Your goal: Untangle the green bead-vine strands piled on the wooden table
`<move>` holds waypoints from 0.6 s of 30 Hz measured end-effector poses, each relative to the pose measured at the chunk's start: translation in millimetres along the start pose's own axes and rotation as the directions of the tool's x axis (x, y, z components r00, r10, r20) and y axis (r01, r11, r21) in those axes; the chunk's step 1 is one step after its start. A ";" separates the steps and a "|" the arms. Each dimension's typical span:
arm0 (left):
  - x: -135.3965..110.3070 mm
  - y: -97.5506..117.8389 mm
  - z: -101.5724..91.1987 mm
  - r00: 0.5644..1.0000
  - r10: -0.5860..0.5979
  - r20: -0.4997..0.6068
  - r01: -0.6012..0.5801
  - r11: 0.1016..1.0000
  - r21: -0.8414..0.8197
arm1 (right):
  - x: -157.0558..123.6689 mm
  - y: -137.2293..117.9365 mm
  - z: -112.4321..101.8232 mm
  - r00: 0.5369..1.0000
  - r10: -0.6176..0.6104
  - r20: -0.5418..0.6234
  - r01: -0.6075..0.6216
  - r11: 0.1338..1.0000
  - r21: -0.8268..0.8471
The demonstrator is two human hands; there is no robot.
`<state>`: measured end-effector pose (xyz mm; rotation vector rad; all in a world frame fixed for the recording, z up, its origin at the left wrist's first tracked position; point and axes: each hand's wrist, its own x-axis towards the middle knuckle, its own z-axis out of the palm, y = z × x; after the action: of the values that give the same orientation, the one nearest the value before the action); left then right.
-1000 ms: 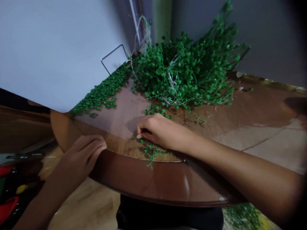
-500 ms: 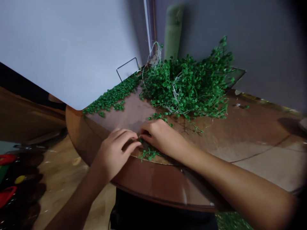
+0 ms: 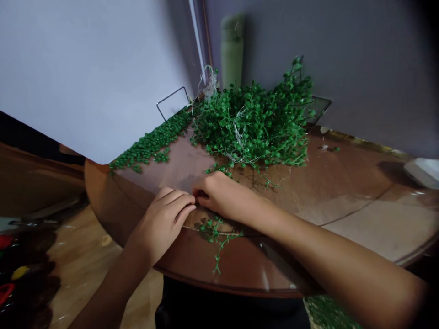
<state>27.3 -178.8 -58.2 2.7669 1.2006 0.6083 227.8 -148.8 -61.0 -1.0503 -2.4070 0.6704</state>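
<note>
My left hand (image 3: pixel 168 215) and my right hand (image 3: pixel 219 194) meet fingertip to fingertip above the near part of a round brown table (image 3: pixel 178 155). Fingers and thumbs on both are pinched together, and whatever lies between them is hidden. Just below my right hand lies a small green plastic-looking sprig (image 3: pixel 214 230), with a thin stem trailing toward me over the board's edge. Beyond my hands rises a big tangled heap of artificial green foliage (image 3: pixel 260 125), with pale threads caught in it. Along the table's left side runs a pile of small green pieces (image 3: pixel 147 144).
A white panel (image 3: pixel 85 68) stands on the left and a grey wall (image 3: pixel 360 68) behind. A green bamboo-like tube (image 3: pixel 232 52) leans in the corner near a wire handle (image 3: pixel 171 103). A white object (image 3: pixel 423 172) sits at the right.
My fingertips have drawn closer together, the left ones more closed. The sprig now has a stem stretched out toward me past the board's edge. The whole view has shifted slightly.
</note>
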 end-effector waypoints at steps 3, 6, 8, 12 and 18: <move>0.9 -0.5 -0.5 1.000 0.004 0.020 -0.005 1.000 0.009 | -0.2 1.0 -0.7 1.000 -0.018 0.015 0.018 1.000 0.002; 0.5 -0.1 -1.2 0.999 0.020 0.028 -0.020 1.000 0.018 | -0.5 1.5 -0.9 1.000 -0.015 0.021 0.015 1.000 -0.012; 0.4 0.9 -1.7 0.998 0.041 0.037 -0.042 0.999 0.026 | -0.6 1.4 -0.7 1.000 -0.013 0.021 0.014 1.000 -0.025; 0.3 3.0 -1.0 0.994 0.097 0.041 -0.100 0.993 0.065 | 0.1 1.5 -0.2 1.000 -0.019 0.017 0.019 0.999 -0.041; -6.6 -2.8 2.3 0.982 0.187 0.028 -0.189 0.976 0.109 | 1.0 0.3 -1.2 0.999 -0.020 0.026 0.022 0.999 -0.049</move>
<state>22.1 -181.4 -63.0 2.9967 1.0058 0.5450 228.0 -147.5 -60.0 -1.0405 -2.4649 0.6240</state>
